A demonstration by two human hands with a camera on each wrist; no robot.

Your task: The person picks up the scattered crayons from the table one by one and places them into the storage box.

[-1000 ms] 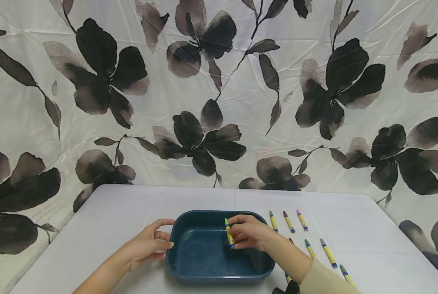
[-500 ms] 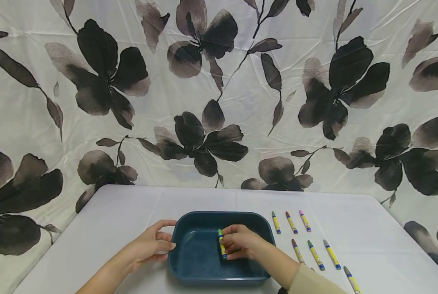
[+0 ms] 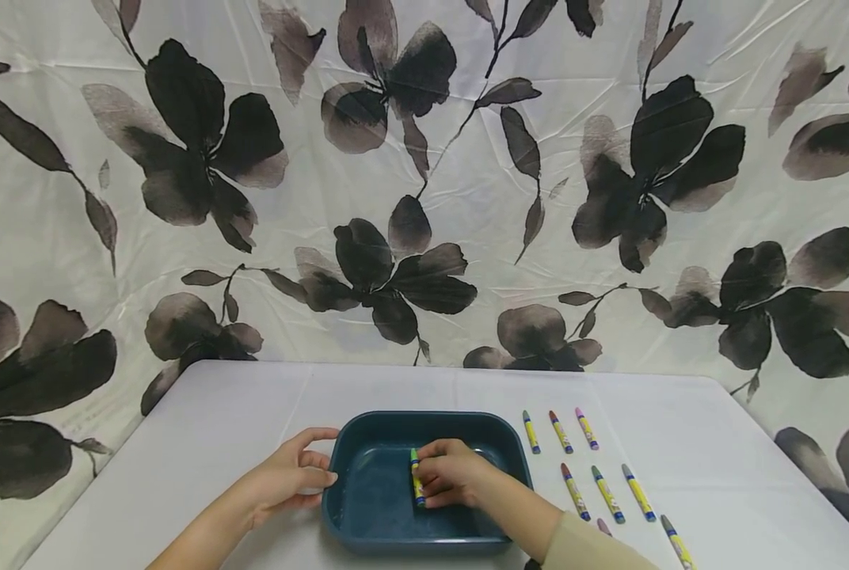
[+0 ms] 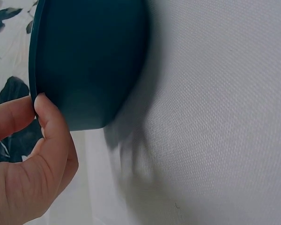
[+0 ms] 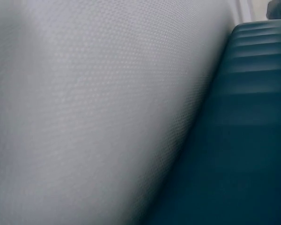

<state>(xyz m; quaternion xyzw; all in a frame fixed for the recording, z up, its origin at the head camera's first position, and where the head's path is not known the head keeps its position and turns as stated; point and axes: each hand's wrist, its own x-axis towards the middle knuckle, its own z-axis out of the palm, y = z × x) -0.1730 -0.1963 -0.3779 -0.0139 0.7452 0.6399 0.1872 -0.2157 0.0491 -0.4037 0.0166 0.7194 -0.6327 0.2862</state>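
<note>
A dark teal rectangular tub [image 3: 367, 507] stands on the white table. My left hand [image 3: 289, 471] pinches its left rim between thumb and fingers; the left wrist view shows the thumb [image 4: 49, 110] against the tub's outer wall [image 4: 93, 61]. Inside the tub, my right hand [image 3: 453, 475] holds a crayon [image 3: 416, 479] with a green tip and yellow wrapper. The crayon points away from me, low over the tub floor; whether it touches the floor I cannot tell. The right wrist view catches only the tub's outer side [image 5: 243, 140] and the table, not the hand.
Right of the tub, several crayons lie in loose rows, among them a pink-tipped crayon [image 3: 586, 428], a green crayon [image 3: 607, 495] and a grey crayon [image 3: 638, 492]. One crayon [image 3: 604, 527] is partly hidden by the right sleeve. A floral cloth [image 3: 424, 182] hangs behind the table [image 3: 253, 396].
My right hand has moved left and lower into the tub with the green crayon, which now stands closer to the tub's middle. The left hand has stayed at the rim.
</note>
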